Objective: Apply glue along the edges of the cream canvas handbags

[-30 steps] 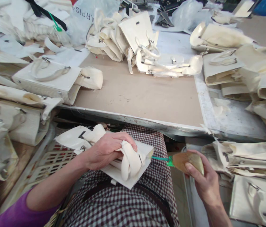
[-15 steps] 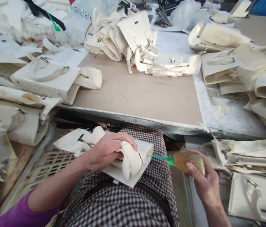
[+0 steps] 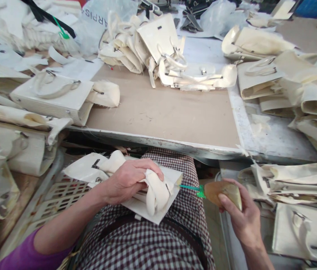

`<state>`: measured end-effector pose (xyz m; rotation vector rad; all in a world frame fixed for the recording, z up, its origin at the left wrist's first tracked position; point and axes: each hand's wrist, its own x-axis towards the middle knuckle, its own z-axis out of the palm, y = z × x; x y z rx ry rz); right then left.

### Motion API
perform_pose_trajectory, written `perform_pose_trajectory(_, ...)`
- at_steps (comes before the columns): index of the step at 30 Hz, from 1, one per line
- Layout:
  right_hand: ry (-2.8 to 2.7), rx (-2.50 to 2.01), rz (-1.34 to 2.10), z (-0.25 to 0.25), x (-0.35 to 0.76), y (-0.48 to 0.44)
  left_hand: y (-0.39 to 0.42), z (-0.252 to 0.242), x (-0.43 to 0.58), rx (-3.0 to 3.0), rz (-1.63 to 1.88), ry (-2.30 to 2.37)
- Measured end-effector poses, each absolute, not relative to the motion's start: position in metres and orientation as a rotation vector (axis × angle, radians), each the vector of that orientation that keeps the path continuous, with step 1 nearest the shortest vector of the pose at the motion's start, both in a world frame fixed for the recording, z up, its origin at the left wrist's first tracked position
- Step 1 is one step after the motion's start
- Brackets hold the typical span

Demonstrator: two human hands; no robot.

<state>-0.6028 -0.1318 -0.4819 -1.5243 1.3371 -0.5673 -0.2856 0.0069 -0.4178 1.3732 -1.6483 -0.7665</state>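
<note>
"working rightward from nine o'clock, what do you see?"

"stacked bags point(image 3: 26, 153) in cream at nine, a boxy bag point(image 3: 48, 103) lying flat at ten with its handle on top, and a slatted plastic crate point(image 3: 59, 189) at eight."

"and the left hand point(image 3: 128, 178)?"

"around seven, knuckles up, its fingers curled tight over the folded strap point(image 3: 158, 191) of the held bag point(image 3: 172, 175). that bag is at six, on the checked apron point(image 3: 141, 243) over the lap."

"anything above it?"

"heaped bags point(image 3: 158, 45) at twelve, on the brown-topped table point(image 3: 161, 116)."

"carry on."

"a thin green nozzle point(image 3: 189, 186) points toward nine from an amber bottle point(image 3: 223, 193), its tip at the held bag's edge. whether it goes inside, i can't tell."

"what holds the bottle?"

"the right hand point(image 3: 244, 215), between four and five. its fingers wrap the fat end, thumb along the near side."

"past that?"

"piled bags point(image 3: 293, 75) at two, and at four a flat bag point(image 3: 304, 236) with its handle across its face."
</note>
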Motion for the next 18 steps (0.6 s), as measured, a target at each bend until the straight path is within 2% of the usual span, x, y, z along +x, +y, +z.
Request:
perform_pose_trajectory(11, 1.346, -1.36, -0.51, -0.464, -0.594, -0.115, 0.004, -0.418, -0.288, 1.323, -0.715, -1.716)
perform_pose_trajectory(18, 1.223, -1.15, -0.461, -0.471, -0.605, -0.101, 0.005, -0.42, -0.291, 1.346, -0.759, -1.743)
